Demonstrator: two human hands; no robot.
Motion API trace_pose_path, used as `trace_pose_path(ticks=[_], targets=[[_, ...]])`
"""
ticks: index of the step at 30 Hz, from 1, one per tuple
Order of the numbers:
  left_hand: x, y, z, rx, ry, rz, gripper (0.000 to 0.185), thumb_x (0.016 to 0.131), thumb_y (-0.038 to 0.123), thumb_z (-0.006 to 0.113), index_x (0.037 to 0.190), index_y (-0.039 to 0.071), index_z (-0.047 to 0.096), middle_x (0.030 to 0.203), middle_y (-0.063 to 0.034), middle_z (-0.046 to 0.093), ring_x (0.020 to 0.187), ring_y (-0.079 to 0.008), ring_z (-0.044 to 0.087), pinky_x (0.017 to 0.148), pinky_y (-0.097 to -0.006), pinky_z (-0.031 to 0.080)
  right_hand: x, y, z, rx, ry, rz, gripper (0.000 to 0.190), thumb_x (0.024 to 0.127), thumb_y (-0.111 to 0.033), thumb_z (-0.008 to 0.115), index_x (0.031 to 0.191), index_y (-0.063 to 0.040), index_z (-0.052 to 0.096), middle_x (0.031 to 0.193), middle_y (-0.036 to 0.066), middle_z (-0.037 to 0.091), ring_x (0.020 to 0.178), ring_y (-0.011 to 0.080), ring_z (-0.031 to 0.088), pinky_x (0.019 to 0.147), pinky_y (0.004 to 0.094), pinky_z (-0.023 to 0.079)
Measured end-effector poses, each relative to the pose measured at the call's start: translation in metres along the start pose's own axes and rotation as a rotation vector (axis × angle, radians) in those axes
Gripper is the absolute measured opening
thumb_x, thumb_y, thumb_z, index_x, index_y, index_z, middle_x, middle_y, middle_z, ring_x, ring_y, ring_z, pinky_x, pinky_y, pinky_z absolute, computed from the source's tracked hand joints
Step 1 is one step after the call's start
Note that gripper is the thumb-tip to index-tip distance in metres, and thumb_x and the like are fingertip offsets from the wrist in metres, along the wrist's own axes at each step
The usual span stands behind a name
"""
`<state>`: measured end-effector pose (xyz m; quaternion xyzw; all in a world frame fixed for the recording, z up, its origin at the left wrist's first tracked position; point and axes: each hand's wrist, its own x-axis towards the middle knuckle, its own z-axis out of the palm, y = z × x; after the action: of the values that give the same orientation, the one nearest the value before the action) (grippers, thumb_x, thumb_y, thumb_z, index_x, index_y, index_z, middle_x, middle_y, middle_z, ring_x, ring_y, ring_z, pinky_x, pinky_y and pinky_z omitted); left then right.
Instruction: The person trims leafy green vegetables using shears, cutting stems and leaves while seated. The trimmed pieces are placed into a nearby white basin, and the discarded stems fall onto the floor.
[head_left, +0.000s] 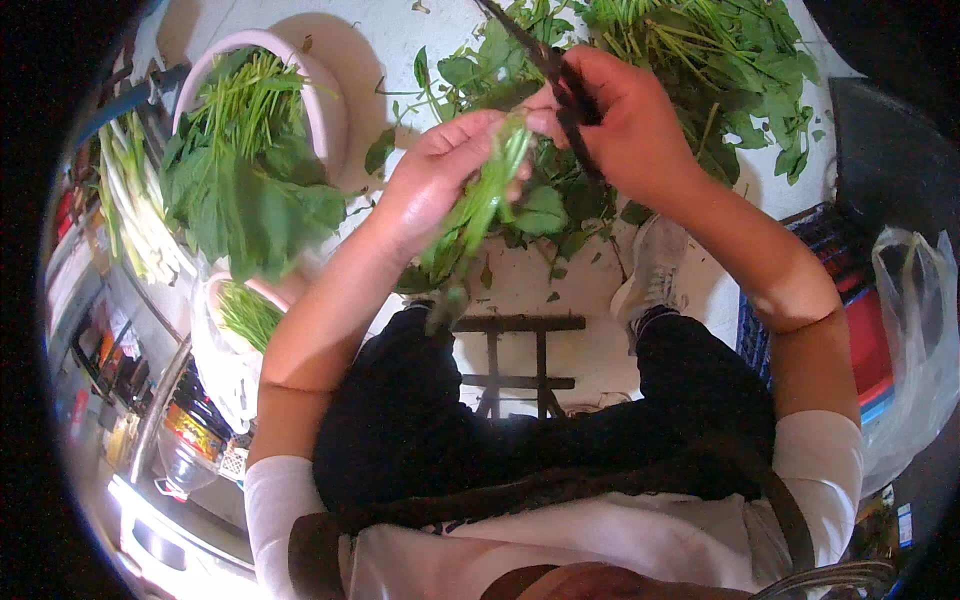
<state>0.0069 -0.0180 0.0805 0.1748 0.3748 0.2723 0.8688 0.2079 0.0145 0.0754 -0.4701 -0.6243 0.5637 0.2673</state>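
A small bunch of leafy greens (487, 202) is gripped in my left hand (439, 161), its pale cut stem ends pointing up and its leaves hanging toward me. My right hand (637, 124) holds a dark tool, apparently black scissors (574, 97), with the blade end reaching up and left. The fingertips of both hands meet at the stem ends. Beneath and beyond them, loose leafy greens (487, 64) lie scattered on the white floor. A thicker heap of long-stemmed greens (697, 67) lies past my right hand.
At left stands a pink tub (330, 124) heaped with greens, beside white-stemmed scallions (142, 217). Nearer are a white plastic bag (225, 375) and a large bottle (191, 442). A blue crate (754, 337) and a clear plastic bag (911, 375) are at right. A dark metal frame (517, 324) sits between my feet.
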Motion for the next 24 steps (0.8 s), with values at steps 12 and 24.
trace_pose_path(ticks=[12,24], targets=[[0.002,-0.003,-0.003,0.005,0.314,0.015,0.028,0.094,0.015,0.047,0.116,-0.001,0.054,0.101,-0.0097,0.062,0.088,-0.014,0.059,0.08,-0.025,0.048,-0.01,0.007,0.022,-0.025,0.154,0.114,0.027,0.075,-0.019,0.075,0.074,-0.003,0.053,0.064,-0.005,0.044,0.059,0.0038,0.038,0.052,0.0207,0.033],[-0.005,0.008,-0.013,0.125,0.126,0.077,0.029,0.095,0.02,0.041,0.108,-0.003,0.053,0.084,-0.0089,0.059,0.084,-0.0179,0.056,0.082,-0.0283,0.042,-0.024,0.002,0.013,-0.369,-0.142,0.225,0.048,0.069,-0.045,0.074,0.077,-0.004,0.05,0.059,0.005,0.046,0.054,0.0194,0.046,0.051,0.0325,0.037]])
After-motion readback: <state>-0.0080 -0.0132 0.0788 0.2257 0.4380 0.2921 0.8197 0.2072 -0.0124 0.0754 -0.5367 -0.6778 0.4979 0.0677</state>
